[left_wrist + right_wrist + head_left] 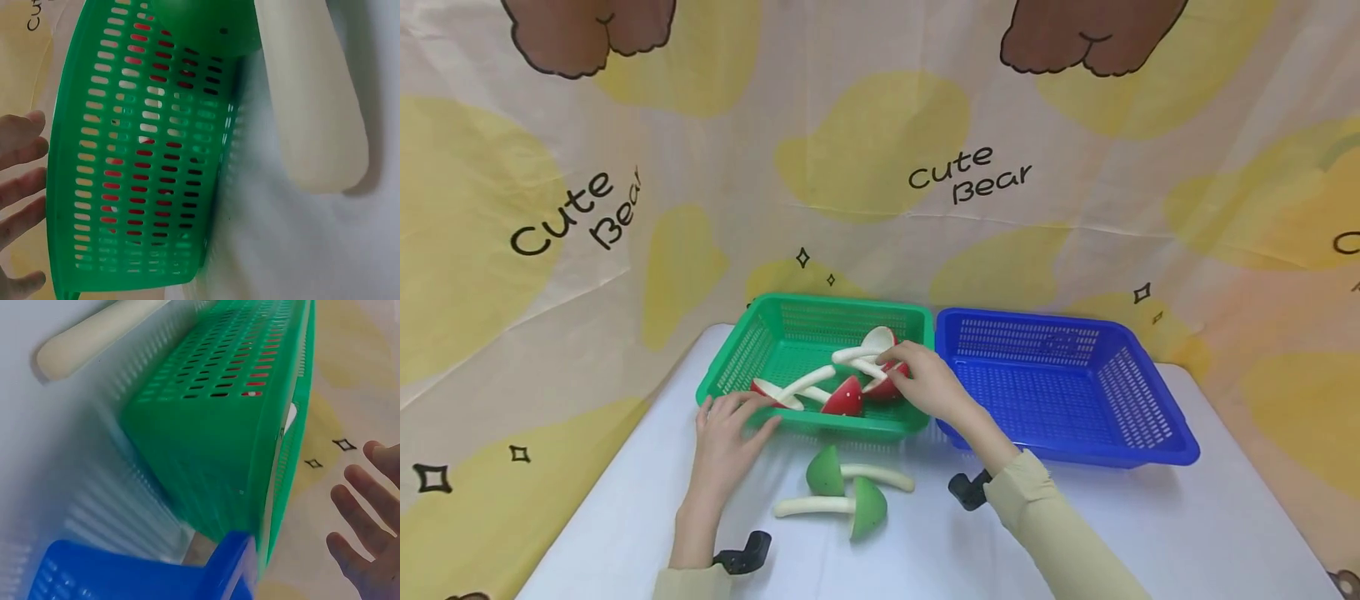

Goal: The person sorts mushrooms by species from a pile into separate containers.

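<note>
Several toy mushrooms with red caps and white stems lie in the left part and right part of a green basket. At the basket's front left rim is my left hand, its fingers spread and holding nothing, close to one red mushroom. My right hand hovers over the basket's right side, fingers loosely bent beside the red mushrooms there; whether a fingertip touches one I cannot tell. In the right wrist view that hand's fingers are apart with nothing between them. Two green-capped mushrooms lie on the table before the basket.
To the right of the green basket stands a blue basket, its rim close against the green one. Both are on a white-covered table. A printed cloth hangs behind. A black wrist mount sits on each arm.
</note>
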Available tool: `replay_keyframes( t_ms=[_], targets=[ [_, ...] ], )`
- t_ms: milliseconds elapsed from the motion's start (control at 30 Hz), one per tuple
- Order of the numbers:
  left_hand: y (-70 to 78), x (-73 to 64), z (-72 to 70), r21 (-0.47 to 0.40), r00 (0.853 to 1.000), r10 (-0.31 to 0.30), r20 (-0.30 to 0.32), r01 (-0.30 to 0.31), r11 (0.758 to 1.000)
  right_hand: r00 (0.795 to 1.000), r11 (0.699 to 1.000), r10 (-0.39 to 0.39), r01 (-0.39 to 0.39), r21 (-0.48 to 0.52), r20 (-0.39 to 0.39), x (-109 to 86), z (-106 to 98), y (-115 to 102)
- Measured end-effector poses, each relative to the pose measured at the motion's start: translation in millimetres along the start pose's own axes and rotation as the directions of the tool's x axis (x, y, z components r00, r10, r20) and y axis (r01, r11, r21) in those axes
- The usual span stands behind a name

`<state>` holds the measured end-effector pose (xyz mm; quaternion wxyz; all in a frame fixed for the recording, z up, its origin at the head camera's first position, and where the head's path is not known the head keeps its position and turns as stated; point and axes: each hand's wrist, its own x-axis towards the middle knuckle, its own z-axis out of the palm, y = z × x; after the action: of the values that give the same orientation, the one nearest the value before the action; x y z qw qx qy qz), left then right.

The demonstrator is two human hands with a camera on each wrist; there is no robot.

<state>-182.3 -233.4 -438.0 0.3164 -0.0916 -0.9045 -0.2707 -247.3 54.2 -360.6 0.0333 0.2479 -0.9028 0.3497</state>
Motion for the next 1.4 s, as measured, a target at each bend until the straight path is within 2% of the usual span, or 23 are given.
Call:
replay_keyframes(
  t_ms=[300,600,733,867,1100,1233,1400],
  targets=[
    [21.5,7.0,6.8,-0.096,0.995,0.095,0.015,-0.093,0.991,0.999,0.999,0.002,-0.004,-0.048,-0.054,-29.6,-15,15],
    [36.8,3.8,6.0,-0.108,0.98,0.145,0.137,-0.131,0.986,0.992,1.0,0.018,-0.018,-0.004,-0.122,-59.8,-22,28],
    [39.9,2.3,6.1,-0.094,0.965,0.193,0.178,-0.178,0.979,0.987,0.999,0.036,-0.033,0.023,-0.157,-74.2,-27,33],
    [42.8,1.5,7.0,-0.079,0.949,0.249,0.192,-0.238,0.968,0.98,0.998,0.05,-0.044,0.036,-0.193,-88.8,-33,37],
    [50.3,-2.7,5.6,-0.063,0.914,0.347,0.209,-0.342,0.938,0.963,1.0,0.007,-0.008,-0.002,-0.268,-110.1,-41,49],
    [55.5,-7.5,3.6,-0.064,0.891,0.378,0.253,-0.374,0.925,0.947,1.0,0.007,-0.013,-0.016,-0.322,-124.8,-48,57],
    [60.8,-14.2,-0.3,-0.06,0.864,0.388,0.322,-0.39,0.919,0.927,0.998,0.017,-0.04,-0.055,-0.375,-141.2,-57,64]
  ],
)
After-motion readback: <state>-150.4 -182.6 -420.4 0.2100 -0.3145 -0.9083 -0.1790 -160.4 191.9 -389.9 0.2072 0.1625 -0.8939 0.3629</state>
